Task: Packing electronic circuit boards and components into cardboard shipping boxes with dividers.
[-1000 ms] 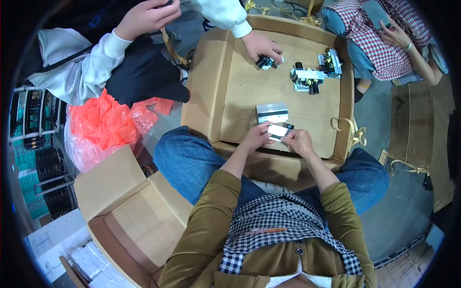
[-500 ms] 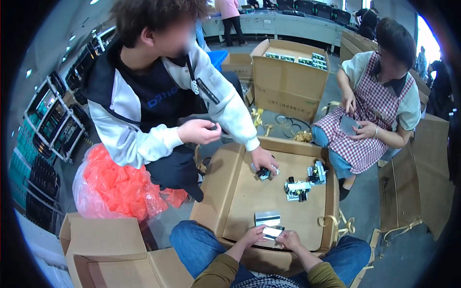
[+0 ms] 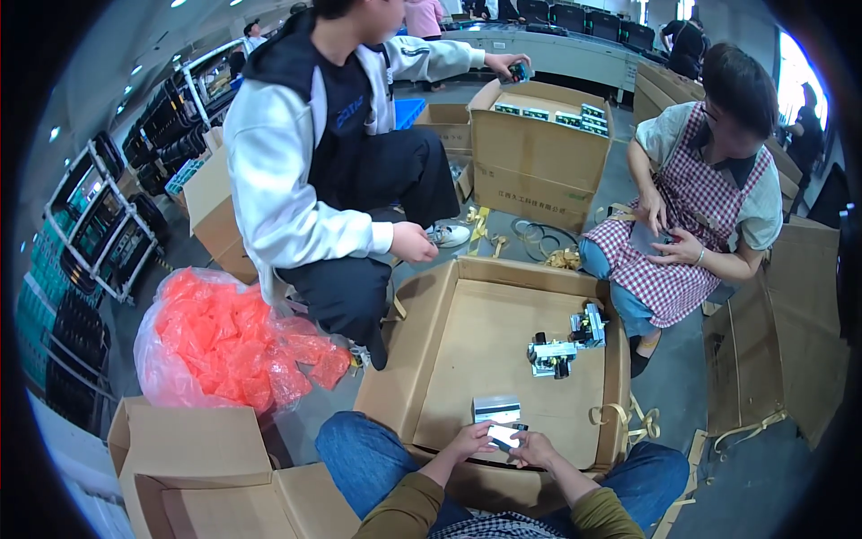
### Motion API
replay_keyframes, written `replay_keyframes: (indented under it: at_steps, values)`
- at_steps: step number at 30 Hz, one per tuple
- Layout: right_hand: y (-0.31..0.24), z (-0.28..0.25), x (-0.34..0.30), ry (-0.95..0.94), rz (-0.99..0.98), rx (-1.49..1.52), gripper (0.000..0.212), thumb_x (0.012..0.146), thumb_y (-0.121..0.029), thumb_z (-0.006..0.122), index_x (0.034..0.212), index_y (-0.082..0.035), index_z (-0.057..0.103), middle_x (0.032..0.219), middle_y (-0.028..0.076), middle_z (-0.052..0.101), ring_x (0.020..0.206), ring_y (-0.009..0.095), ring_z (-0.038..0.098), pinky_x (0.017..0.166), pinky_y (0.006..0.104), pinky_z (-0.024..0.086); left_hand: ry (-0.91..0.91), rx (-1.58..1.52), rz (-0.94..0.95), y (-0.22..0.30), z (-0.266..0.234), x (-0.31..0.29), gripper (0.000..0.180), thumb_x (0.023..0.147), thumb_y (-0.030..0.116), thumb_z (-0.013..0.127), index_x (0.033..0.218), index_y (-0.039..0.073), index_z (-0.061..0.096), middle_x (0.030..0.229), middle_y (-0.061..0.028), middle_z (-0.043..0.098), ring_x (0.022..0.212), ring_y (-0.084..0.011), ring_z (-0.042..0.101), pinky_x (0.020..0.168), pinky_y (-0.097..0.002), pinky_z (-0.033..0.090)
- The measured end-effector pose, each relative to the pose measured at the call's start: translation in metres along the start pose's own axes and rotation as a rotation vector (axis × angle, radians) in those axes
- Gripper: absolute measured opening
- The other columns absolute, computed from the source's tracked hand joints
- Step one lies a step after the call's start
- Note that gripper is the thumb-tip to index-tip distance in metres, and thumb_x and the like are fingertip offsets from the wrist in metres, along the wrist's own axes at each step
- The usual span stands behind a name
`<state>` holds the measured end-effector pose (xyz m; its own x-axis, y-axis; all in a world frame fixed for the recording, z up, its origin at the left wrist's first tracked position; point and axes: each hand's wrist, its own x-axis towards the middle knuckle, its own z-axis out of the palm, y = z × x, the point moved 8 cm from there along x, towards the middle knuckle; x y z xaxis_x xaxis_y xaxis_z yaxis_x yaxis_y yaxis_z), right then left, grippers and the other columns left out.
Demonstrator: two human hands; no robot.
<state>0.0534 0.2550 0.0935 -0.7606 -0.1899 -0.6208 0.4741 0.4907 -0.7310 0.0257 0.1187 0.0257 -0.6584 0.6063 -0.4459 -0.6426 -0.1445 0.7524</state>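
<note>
Over the near edge of a shallow cardboard box (image 3: 467, 341), my left hand (image 3: 467, 442) and my right hand (image 3: 536, 448) are both closed on a small flat white piece with a dark edge (image 3: 505, 437). It lies between my fingertips; its exact kind is too small to tell. Just beyond my hands, a silver-grey flat piece with a dark stripe (image 3: 496, 410) rests in the box. Farther right in the box sit small silver-and-black mechanical assemblies, one nearer (image 3: 551, 357) and one beyond it (image 3: 588, 325).
A co-worker in a white-and-black jacket (image 3: 301, 180) holds a small dark part over a tall carton (image 3: 534, 157). Another, in a checked apron (image 3: 655, 242), handles a grey plate (image 3: 648, 238). Red plastic wrap (image 3: 215, 346) and an open carton (image 3: 202, 449) lie at left.
The jacketed co-worker has risen and carried a small part from the shallow box to the tall carton. My hands stay nearly in place, with the white piece tilted slightly.
</note>
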Motion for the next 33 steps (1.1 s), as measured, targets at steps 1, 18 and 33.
replay_keyframes:
  at_steps: [1, 18, 33]
  values:
    - [-0.005, 0.001, -0.003, -0.013, -0.009, -0.001, 0.038, 0.079, -0.004, 0.06, 0.117, -0.001, 0.052, 0.059, 0.006, 0.058, 0.048, 0.012, 0.057, 0.047, 0.026, 0.049, 0.0, -0.002, -0.004, -0.001, 0.0, -0.001, 0.04, 0.086, -0.002, 0.048, 0.124, 0.01, 0.043, 0.116, -0.0074, 0.05, 0.098, -0.0194, 0.056, 0.081, -0.0324, 0.052]
    - [0.029, 0.019, 0.018, -0.121, 0.072, 0.207, 0.011, 0.079, 0.001, 0.058, 0.09, 0.003, 0.056, 0.061, 0.008, 0.058, 0.045, 0.013, 0.054, 0.046, 0.0267, 0.05, 0.023, -0.011, -0.046, -0.004, -0.002, -0.001, 0.039, 0.087, -0.003, 0.045, 0.124, 0.009, 0.043, 0.115, -0.0069, 0.053, 0.099, -0.0189, 0.056, 0.085, -0.0317, 0.05]
    - [0.027, 0.011, 0.018, -0.118, 0.041, 0.171, 0.004, 0.08, 0.0, 0.056, 0.083, -0.001, 0.054, 0.065, 0.008, 0.06, 0.052, 0.014, 0.059, 0.045, 0.0246, 0.048, 0.009, -0.006, -0.045, -0.008, -0.002, 0.004, 0.041, 0.086, -0.004, 0.045, 0.124, 0.009, 0.042, 0.119, -0.0062, 0.049, 0.101, -0.0194, 0.054, 0.084, -0.0325, 0.05]
